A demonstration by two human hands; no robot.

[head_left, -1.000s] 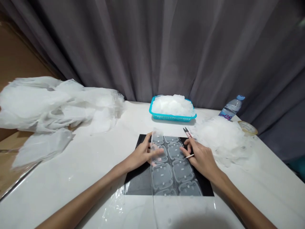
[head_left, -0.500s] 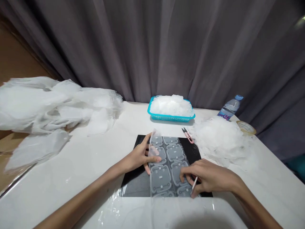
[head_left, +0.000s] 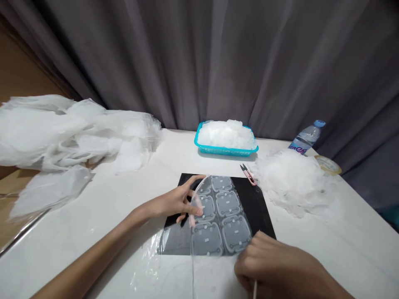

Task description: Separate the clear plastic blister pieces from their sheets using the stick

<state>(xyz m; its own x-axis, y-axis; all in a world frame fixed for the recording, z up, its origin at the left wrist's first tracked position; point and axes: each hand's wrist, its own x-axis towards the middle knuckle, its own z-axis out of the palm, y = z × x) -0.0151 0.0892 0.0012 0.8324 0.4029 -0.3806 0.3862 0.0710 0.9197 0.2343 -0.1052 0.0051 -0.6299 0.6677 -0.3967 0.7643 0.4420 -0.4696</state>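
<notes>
A clear plastic sheet (head_left: pixel 218 216) with rows of rounded die-cut pieces lies on a black mat (head_left: pixel 255 207) in the middle of the white table (head_left: pixel 109 232). My left hand (head_left: pixel 177 202) pinches the sheet's left edge, which curls upward. At the sheet's near right corner my right hand (head_left: pixel 274 265) is closed around a thin white stick (head_left: pixel 254 290) that pokes out below the fingers.
A turquoise basket (head_left: pixel 226 147) heaped with clear pieces stands at the back. Small pink snips (head_left: pixel 247 173) lie beside a heap of clear scraps (head_left: pixel 293 178). A water bottle (head_left: pixel 307 138) and a tape roll (head_left: pixel 327 164) sit far right. Crumpled plastic film (head_left: pixel 68 133) covers the left.
My right hand has drawn back along the sheet from its middle to the near right corner. The sheet's left edge has lifted and curled further under my left hand.
</notes>
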